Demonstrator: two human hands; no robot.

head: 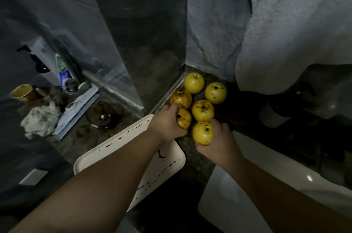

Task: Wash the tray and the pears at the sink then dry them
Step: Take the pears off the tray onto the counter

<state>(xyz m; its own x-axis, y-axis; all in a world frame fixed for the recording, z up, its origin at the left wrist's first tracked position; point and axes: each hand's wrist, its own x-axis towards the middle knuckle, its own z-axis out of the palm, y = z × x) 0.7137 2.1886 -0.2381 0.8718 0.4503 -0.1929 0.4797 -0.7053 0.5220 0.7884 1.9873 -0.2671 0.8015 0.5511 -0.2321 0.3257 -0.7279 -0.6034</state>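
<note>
Six pears are seen clustered on the dark counter (192, 158), tucked into the corner where the wall panels meet, so none can roll away. The near-left pear (184, 118) is gripped by the left hand (167, 124), fingers curled round its side. The nearest pear (202, 132) is cupped from below by the right hand (217, 141), fingers wrapped under it. The two hands are kept a little apart, each clamped on its own fruit, which suggests the pears are being handled in pairs to save trips. Four more pears (203, 110) are left untouched behind, resting against one another. All are speckled with dark spots, so nothing has been washed yet, by the look of it. The white tray (116, 143) is lying emptied at the counter's left, partly hidden under the left forearm, smeared with dark streaks and drips. The white sink (253, 149) is waiting just right of the hands. Whether the held pears are being set down or lifted cannot be told. A crumpled cloth (41, 120) is lying further left, near a paper cup (22, 92).
</note>
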